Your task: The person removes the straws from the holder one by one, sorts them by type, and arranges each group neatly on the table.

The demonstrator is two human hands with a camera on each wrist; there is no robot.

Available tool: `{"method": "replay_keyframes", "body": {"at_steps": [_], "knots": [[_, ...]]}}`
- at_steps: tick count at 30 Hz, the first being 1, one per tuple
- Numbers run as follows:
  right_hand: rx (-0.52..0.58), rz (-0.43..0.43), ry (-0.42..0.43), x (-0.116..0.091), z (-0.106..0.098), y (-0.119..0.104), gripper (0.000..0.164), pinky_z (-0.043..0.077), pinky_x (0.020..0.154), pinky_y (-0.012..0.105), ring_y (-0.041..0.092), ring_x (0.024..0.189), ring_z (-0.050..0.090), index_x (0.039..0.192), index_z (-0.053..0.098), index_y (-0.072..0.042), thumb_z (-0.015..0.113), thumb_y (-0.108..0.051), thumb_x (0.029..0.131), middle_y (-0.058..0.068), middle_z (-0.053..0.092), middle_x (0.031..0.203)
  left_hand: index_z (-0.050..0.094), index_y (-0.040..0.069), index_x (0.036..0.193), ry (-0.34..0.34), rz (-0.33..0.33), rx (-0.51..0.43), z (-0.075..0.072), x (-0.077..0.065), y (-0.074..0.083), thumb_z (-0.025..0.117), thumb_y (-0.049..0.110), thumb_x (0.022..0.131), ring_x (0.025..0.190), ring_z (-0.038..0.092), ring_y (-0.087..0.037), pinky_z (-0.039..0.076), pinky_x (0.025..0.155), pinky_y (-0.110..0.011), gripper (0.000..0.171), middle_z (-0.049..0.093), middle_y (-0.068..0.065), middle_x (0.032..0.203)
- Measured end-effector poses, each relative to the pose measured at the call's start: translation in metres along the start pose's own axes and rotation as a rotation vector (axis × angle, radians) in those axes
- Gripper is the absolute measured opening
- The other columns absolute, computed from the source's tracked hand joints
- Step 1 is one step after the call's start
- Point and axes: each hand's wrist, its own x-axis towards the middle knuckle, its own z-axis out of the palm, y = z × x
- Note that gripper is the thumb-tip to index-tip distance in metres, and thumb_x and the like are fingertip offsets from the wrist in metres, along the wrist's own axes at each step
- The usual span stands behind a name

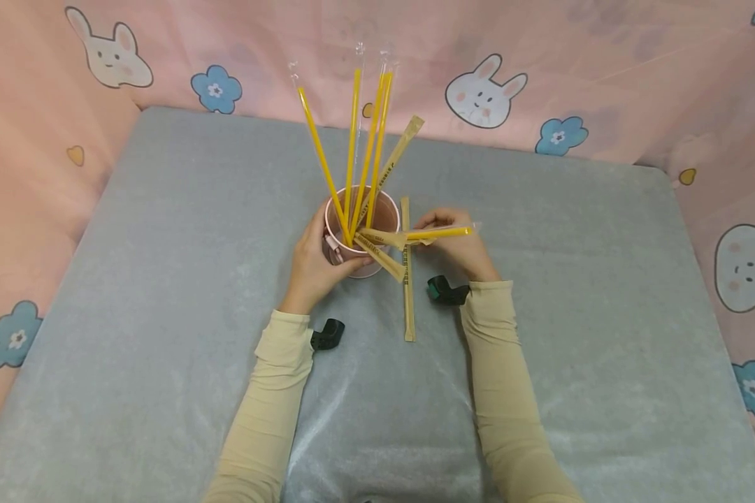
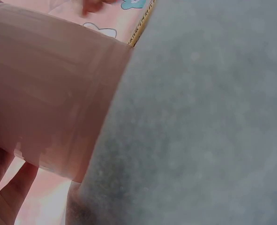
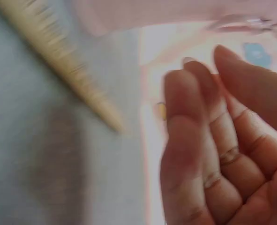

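My left hand (image 1: 317,262) grips a pink cup (image 1: 393,209), its thumb along the near side. In the left wrist view the cup (image 2: 54,89) fills the left, with fingers (image 2: 18,187) around it. Several yellow straws (image 1: 319,147) in clear wrappers and a paper-wrapped straw (image 1: 399,154) stand in it, fanned out. Other paper-wrapped straws (image 1: 386,262) lean low over its right rim, beside a yellow straw (image 1: 440,233) pointing right. My right hand (image 1: 462,244) is at that straw; in the right wrist view its bent fingers (image 3: 185,140) and thumb stand apart, holding nothing visible.
One paper-wrapped straw (image 1: 409,307) lies on the grey cloth-covered table (image 1: 195,279), right of the cup. Dark wrist cameras (image 1: 328,334) stick out beside both sleeves. A pink curtain (image 1: 327,28) with rabbits and flowers surrounds the table.
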Motion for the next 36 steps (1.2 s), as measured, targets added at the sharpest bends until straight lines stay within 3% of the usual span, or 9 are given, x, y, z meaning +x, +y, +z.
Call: {"method": "replay_keyframes", "body": {"at_steps": [5, 10, 14, 23, 30, 36], "knots": [[0.044, -0.116, 0.034, -0.014, -0.007, -0.027, 0.018, 0.049, 0.062, 0.034, 0.020, 0.066, 0.060, 0.092, 0.067, 0.009, 0.072, -0.006, 0.082, 0.001, 0.067, 0.075, 0.030, 0.004, 0.146, 0.000, 0.002, -0.004, 0.000, 0.000, 0.000, 0.088, 0.017, 0.065, 0.123, 0.045, -0.028, 0.036, 0.103, -0.041, 0.101, 0.045, -0.016, 0.137], [0.041, -0.214, 0.002, -0.028, -0.010, -0.050, 0.006, 0.050, 0.062, 0.029, 0.021, 0.066, 0.058, 0.085, 0.068, 0.006, 0.071, 0.003, 0.080, 0.001, 0.067, 0.076, 0.029, 0.004, 0.147, -0.001, 0.003, -0.001, 0.000, 0.000, -0.001, 0.088, 0.017, 0.065, 0.124, 0.045, -0.028, 0.036, 0.103, -0.041, 0.102, 0.045, -0.016, 0.138], [-0.004, -0.301, -0.021, -0.035, -0.010, -0.060, 0.008, 0.049, 0.060, 0.025, 0.020, 0.066, 0.056, 0.081, 0.067, 0.006, 0.073, 0.007, 0.076, 0.003, 0.066, 0.077, 0.028, 0.002, 0.147, -0.004, -0.001, 0.003, -0.001, 0.000, 0.000, 0.088, 0.017, 0.065, 0.124, 0.044, -0.029, 0.035, 0.103, -0.041, 0.102, 0.045, -0.017, 0.138], [0.114, -0.429, -0.066, -0.041, -0.007, -0.068, 0.023, 0.049, 0.064, 0.027, 0.021, 0.073, 0.059, 0.081, 0.070, 0.001, 0.070, 0.021, 0.070, 0.009, 0.067, 0.082, 0.028, 0.003, 0.147, -0.005, 0.006, -0.001, -0.001, 0.000, 0.000, 0.088, 0.016, 0.065, 0.124, 0.045, -0.029, 0.036, 0.103, -0.041, 0.102, 0.045, -0.017, 0.137], [0.075, -0.546, -0.079, -0.038, -0.001, -0.070, 0.028, 0.051, 0.070, 0.029, 0.021, 0.079, 0.061, 0.085, 0.070, 0.004, 0.070, 0.024, 0.066, 0.010, 0.067, 0.085, 0.027, 0.004, 0.147, -0.008, 0.001, -0.002, 0.000, 0.000, -0.001, 0.088, 0.016, 0.065, 0.124, 0.044, -0.028, 0.035, 0.104, -0.040, 0.103, 0.044, -0.016, 0.138], [0.065, -0.574, -0.114, -0.037, 0.005, -0.070, 0.028, 0.052, 0.071, 0.030, 0.021, 0.078, 0.061, 0.086, 0.069, 0.005, 0.070, 0.025, 0.066, 0.009, 0.066, 0.086, 0.028, 0.002, 0.147, 0.002, 0.009, 0.011, 0.000, 0.000, -0.002, 0.088, 0.016, 0.065, 0.124, 0.044, -0.030, 0.036, 0.103, -0.041, 0.102, 0.044, -0.018, 0.137]]}}
